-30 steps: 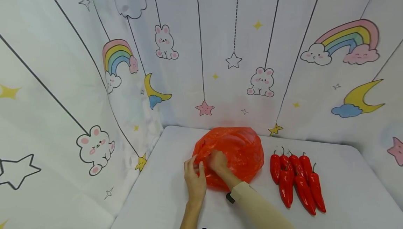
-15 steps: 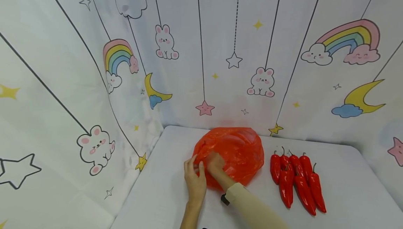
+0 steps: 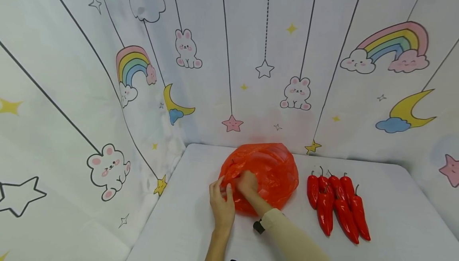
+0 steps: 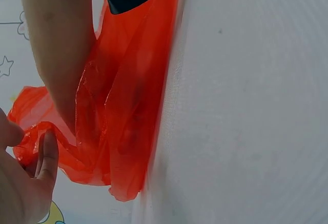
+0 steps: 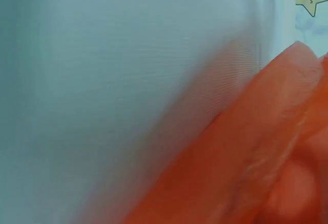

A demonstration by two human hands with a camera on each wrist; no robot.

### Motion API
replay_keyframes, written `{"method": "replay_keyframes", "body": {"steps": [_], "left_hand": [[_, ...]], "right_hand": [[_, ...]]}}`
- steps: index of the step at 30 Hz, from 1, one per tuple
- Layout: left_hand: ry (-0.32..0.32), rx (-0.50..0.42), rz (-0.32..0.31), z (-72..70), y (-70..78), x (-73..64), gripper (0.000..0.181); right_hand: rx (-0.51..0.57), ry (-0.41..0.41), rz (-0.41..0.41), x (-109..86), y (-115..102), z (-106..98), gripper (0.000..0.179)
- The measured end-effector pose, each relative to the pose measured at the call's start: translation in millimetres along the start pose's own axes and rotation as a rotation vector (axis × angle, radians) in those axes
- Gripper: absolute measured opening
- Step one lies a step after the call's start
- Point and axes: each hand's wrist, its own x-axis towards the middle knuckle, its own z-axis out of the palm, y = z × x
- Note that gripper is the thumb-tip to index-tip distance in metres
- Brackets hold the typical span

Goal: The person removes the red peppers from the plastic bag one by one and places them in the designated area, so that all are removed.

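Note:
A red plastic bag [image 3: 276, 173] lies spread with its mouth toward me on the white table. My left hand [image 3: 221, 205] holds the bag's left edge between thumb and fingers; the left wrist view also has this hand [image 4: 28, 183] at the edge. Reaching into the mouth, my right hand [image 3: 247, 183] is bent over with its fingers hidden, and I cannot tell what it holds. A thin dark stem [image 3: 233, 161] shows at the bag's upper left. Red film [image 5: 230, 167] fills the lower right of the right wrist view. Several red peppers [image 3: 325, 213] lie grouped right of the bag.
The white table [image 3: 183, 213] meets a cloth backdrop [image 3: 258, 105] printed with rabbits, stars and rainbows behind and at the sides. A black wrist camera [image 3: 259, 226] sits under the right sleeve [image 3: 287, 229], close to the bag's front edge.
Inside the bag my right hand shifts slightly left, then back to the right. The left hand keeps its place on the edge, and the peppers stay put.

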Motion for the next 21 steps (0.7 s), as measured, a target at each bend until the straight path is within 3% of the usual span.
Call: {"method": "replay_keyframes", "body": {"steps": [12,21], "left_hand": [[-0.007,0.006,0.021,0.3,-1.7,0.4,0.034],[-0.006,-0.014,0.012,0.5,-2.0,-0.6,0.034]], "right_hand": [[0.201,-0.034,-0.059,-1.6,5.7,-18.7,0.017],[0.222,-0.020,-0.024,-6.4,4.5,-29.7,0.018]]}}
